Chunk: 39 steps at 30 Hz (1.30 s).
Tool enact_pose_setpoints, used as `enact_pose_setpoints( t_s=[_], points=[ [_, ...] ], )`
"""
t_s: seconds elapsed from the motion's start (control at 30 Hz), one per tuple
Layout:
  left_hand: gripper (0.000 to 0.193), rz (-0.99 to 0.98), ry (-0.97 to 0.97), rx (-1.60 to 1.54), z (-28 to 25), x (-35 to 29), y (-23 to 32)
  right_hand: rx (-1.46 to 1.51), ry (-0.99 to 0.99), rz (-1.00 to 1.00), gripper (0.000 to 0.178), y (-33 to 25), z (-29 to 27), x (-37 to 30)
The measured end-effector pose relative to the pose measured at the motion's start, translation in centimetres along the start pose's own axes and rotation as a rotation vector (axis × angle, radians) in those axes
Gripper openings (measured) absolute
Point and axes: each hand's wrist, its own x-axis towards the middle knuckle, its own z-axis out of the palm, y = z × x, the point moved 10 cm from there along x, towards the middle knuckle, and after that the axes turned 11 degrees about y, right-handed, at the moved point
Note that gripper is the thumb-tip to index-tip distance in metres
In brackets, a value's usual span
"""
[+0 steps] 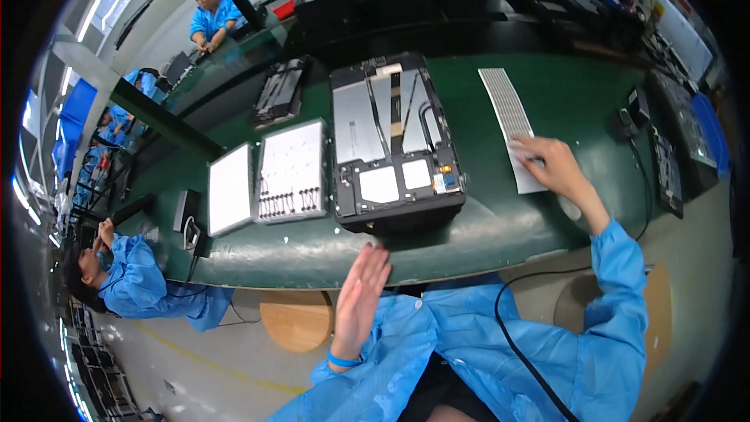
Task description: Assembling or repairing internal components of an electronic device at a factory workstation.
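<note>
My right hand (556,168) rests over the lower part of a long white sheet (504,94) covered in rows of small marks, perhaps stickers. Its fingers are bent and pinched together at the sheet; whatever they hold, if anything, is too small to make out. My left hand (362,297) is raised near the table's front edge, fingers stretched out, holding nothing. In front of it lies an opened tablet (406,144) on top of a dark stack. Its inside shows grey battery panels, dark ribbon cables and white patches.
Left of the stack are a tray of small black-ended parts (291,172) and a white panel (230,191). Another opened device (280,92) lies behind. A black cable (644,180) runs down at the right. A co-worker in blue (141,277) sits at left beside a wooden stool (295,319).
</note>
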Motion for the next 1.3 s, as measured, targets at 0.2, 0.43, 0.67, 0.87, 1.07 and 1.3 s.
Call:
enact_pose_setpoints(
  t_s=[0.2,0.43,0.67,0.87,1.07,1.3],
  points=[
    [0.068,0.024,0.005,0.016,3.0,2.3,-3.8,0.569,-0.080,0.113,0.066,1.4,12.2,10.0],
    [0.081,-0.040,-0.030,0.047,2.5,2.1,-4.2,0.522,-0.351,0.276,0.064,3.3,15.9,10.5],
    [0.108,0.007,-0.276,0.825,-1.5,2.9,-1.2,0.436,-0.150,0.583,0.051,1.0,5.6,-2.1],
    [0.041,-0.206,-0.320,1.132,-3.1,6.6,-2.1,0.360,0.165,0.847,0.031,-5.3,-0.7,-15.5],
    [0.032,0.027,-0.369,1.195,-3.5,12.1,-2.3,0.664,0.034,1.103,0.031,-6.4,0.4,-23.6],
    [0.091,0.134,-0.292,1.011,-0.9,9.1,-0.8,1.212,-0.193,0.958,0.054,-15.6,7.1,-16.9]
  ],
)
